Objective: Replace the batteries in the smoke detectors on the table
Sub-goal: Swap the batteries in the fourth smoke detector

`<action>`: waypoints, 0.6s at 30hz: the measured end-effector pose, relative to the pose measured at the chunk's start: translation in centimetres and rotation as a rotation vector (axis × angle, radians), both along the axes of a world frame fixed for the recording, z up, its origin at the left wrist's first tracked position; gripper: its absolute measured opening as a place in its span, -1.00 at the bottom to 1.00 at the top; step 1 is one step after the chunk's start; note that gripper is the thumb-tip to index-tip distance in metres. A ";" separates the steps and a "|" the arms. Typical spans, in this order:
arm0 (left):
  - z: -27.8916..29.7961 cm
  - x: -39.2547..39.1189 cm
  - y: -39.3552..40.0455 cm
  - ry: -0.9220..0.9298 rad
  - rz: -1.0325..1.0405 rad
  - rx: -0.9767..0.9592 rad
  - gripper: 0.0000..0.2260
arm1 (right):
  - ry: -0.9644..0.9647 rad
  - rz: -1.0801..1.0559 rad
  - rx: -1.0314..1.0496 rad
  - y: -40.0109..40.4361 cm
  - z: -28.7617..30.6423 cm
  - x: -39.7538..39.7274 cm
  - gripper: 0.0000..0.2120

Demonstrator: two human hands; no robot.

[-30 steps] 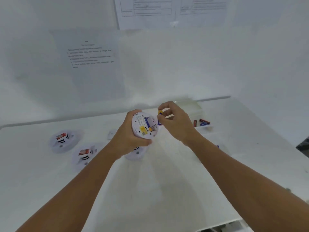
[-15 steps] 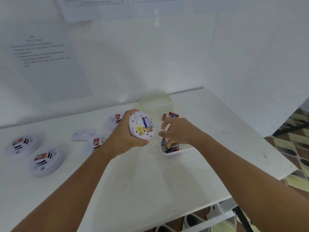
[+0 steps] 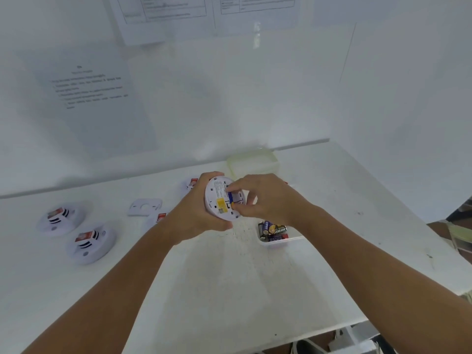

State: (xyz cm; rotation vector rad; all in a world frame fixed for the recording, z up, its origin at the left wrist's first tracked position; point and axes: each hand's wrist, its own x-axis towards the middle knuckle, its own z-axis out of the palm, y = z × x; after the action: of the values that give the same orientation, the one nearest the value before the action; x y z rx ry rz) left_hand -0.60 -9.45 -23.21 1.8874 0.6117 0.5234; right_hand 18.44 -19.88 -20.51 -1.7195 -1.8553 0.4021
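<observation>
Battery going in: left hand (image 3: 194,213) grips detector (image 3: 221,199), right hand (image 3: 265,198) pinches battery (image 3: 231,198).
Match polarity, press flat.

Your held smoke detector (image 3: 221,199) is white with a yellow label and a blue battery (image 3: 232,197). Detectors far left (image 3: 90,241) are white with red tags and black stripes. Batteries (image 3: 273,229) near right are black, blue and gold. Table (image 3: 229,290) is white.
</observation>
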 end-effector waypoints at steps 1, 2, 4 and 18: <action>-0.1 -0.2 0.1 0.007 -0.004 -0.010 -0.14 | -0.015 0.008 -0.003 0.0 0.1 -0.1 -0.61; -0.1 -0.4 0.2 0.012 -0.008 -0.024 -0.13 | -0.028 0.016 -0.008 0.1 0.3 -0.2 -0.60; 0.0 -0.9 0.3 0.030 -0.017 -0.035 -0.12 | -0.081 0.029 -0.019 0.3 0.5 -0.5 -0.60; 1.1 -2.4 1.7 0.042 -0.068 -0.139 -0.14 | 0.017 0.005 -0.036 1.4 -0.8 -1.5 -0.61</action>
State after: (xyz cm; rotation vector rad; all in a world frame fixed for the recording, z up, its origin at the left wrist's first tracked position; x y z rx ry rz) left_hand -3.04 -7.79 -22.14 1.7845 0.5945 0.3881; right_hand 16.94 -18.48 -21.35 -1.7298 -1.8512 0.4532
